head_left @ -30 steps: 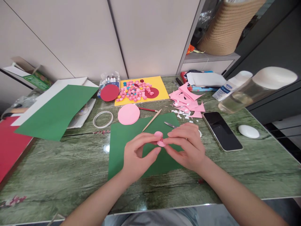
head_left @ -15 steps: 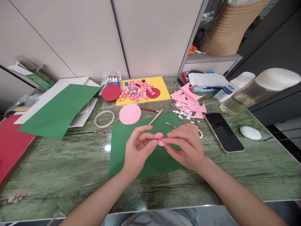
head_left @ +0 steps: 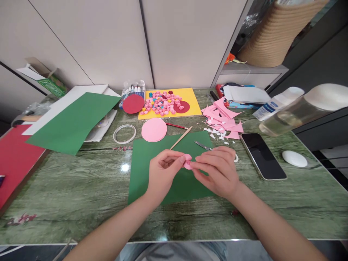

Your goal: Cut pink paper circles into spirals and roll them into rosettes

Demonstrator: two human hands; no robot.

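Between both hands, above a green paper sheet (head_left: 179, 188), is a small piece of curled pink paper (head_left: 187, 165). My left hand (head_left: 164, 170) pinches it between thumb and fingers from the left. From the other side, the fingertips of my right hand (head_left: 217, 170) close on its right edge. Scissors (head_left: 202, 145) lie partly hidden behind my right hand. A wooden stick (head_left: 182, 137) rests at the sheet's far edge, near a red pencil (head_left: 176, 125) and a pink paper circle (head_left: 154, 129).
Many small rolled paper pieces (head_left: 163, 104) cover a yellow sheet (head_left: 194, 99). Pink scraps (head_left: 223, 117) lie right of it. A phone (head_left: 263, 156), white mouse (head_left: 295, 158) and bottle (head_left: 290, 116) stand or lie at right. Tape (head_left: 124, 140) and green paper (head_left: 73, 123) are at left.
The view has shifted slightly, so things appear further right. The left fingers have moved over the pink paper, whose upper part now looks folded in closer to the lower part.
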